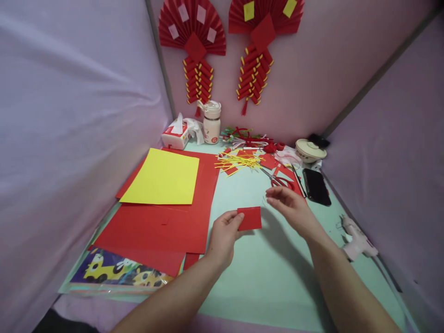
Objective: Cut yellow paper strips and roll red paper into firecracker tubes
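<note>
My left hand [225, 231] pinches a small red paper rectangle [251, 218] by its left edge, thumb on top, above the pale green tabletop [243, 282]. To the right of the paper, my right hand [289, 206] hovers with curved fingers and the thumb apart, seemingly with nothing in it. A faint thin strand shows near its fingertips; what it is I cannot make out. Just beyond that hand lie red-handled scissors [280, 181]. A shadow of the right arm falls across the table.
Red paper sheets [180, 231] lie left under a yellow sheet [166, 178]. Yellow strips [239, 161], a white bottle [211, 122] and a tissue pack [176, 134] are at the back. A phone [316, 187] and glue gun [357, 238] lie right. Red paper fans [194, 27] hang behind.
</note>
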### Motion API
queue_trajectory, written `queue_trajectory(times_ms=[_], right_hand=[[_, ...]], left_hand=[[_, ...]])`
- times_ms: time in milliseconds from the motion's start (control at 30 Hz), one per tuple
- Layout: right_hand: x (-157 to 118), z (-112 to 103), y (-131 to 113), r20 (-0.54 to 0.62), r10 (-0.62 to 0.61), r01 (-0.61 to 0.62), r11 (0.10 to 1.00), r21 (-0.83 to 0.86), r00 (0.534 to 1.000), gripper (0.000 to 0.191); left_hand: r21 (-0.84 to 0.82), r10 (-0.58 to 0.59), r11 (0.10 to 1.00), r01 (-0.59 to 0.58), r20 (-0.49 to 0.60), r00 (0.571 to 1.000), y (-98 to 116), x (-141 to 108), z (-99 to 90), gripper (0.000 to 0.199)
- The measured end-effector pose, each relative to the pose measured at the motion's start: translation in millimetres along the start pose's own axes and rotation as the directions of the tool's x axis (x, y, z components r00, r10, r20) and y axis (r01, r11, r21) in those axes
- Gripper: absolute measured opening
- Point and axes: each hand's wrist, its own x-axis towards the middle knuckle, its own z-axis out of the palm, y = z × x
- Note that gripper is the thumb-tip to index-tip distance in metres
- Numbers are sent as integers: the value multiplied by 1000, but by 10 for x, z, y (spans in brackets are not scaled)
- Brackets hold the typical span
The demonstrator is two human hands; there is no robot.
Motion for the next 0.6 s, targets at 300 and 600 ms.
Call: queue_trajectory(times_ms=[300,600], right_hand=[[1048,-294,-592,36,-457,393,719,-572,889,19],[417,-538,-127,17,-71,60,660,-749,997,12]], left_hand=[[9,-23,1000,23,22,999,0,-11,-13,34],[-12,-14,1000,14,-1,1000,18,18,-25,32]])
